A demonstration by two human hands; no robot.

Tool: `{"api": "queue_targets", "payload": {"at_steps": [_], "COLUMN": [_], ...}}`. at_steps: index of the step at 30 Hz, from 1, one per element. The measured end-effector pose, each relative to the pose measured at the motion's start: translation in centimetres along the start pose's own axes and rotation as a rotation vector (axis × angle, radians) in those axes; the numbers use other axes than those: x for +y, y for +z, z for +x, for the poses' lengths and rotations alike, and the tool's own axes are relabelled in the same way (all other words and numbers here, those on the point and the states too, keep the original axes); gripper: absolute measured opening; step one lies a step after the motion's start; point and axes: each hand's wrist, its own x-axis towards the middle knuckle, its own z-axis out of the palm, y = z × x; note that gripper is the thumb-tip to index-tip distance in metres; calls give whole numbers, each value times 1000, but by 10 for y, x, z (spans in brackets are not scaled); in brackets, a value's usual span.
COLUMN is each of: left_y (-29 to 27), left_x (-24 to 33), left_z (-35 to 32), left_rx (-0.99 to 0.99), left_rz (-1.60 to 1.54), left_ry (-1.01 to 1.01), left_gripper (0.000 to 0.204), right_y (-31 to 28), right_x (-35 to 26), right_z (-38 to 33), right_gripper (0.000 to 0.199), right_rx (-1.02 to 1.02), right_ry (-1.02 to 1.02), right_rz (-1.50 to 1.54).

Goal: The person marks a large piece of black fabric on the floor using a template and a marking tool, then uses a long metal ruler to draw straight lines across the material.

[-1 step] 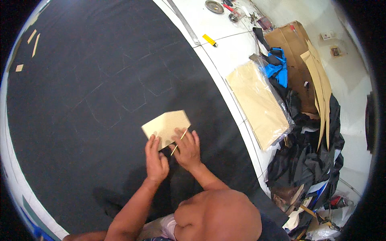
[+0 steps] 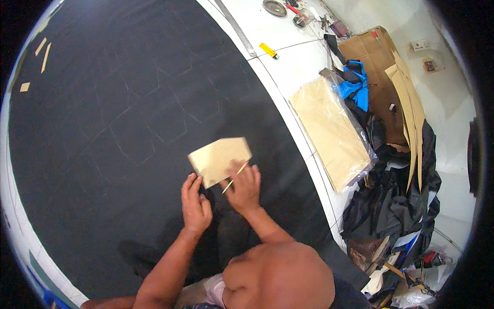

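- cloth (image 2: 77,175), black and broad, spread beneath both hands, marked with faint pale outlines (image 2: 175,140) up and left of the work.
- white tiled floor (image 2: 280,77) along the cloth's right edge.
- tan sheets (image 2: 329,134) in clear plastic, lying on the tiles, well apart from the hands.
- card (image 2: 218,159), tan and many-cornered, over the cloth just beside the nearest outlines; just shifted up and rightward, with a slight turn. blurred at the edges, so probably not yet settled in place; flat or slightly lifted, cannot tell.
- right hand (image 2: 244,191): moved rightward along with the card, fingertips on its lower right part, grip closed around a thin pale stick (image 2: 229,186); likely doing most of the steering.
- left hand (image 2: 196,208): drawn slightly away, now at the card's lower left edge, grip loose and part-open, with no visible hold on anything; light contact possible, cannot tell. card seemingly steadied from one side only.
- stick, slanting across the right fingers, lower end jutting past the card's bottom edge.
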Motion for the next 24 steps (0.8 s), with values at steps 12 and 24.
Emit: {"api": "queue_targets", "payload": {"at_steps": [12, 24], "left_y": [-30, -26], "left_x": [-41, -39], "left_z": [-1, 1], "left_rx": [-15, 17], "left_rz": [326, 383], "left_ry": [94, 165], "left_gripper": [34, 35], "right_y": [-18, -17], "right_x": [83, 84], "right_z": [52, 54], "right_gripper": [30, 27], "right_rx": [108, 107], "right_ry": [71, 77], "right_rz": [86, 74]}}
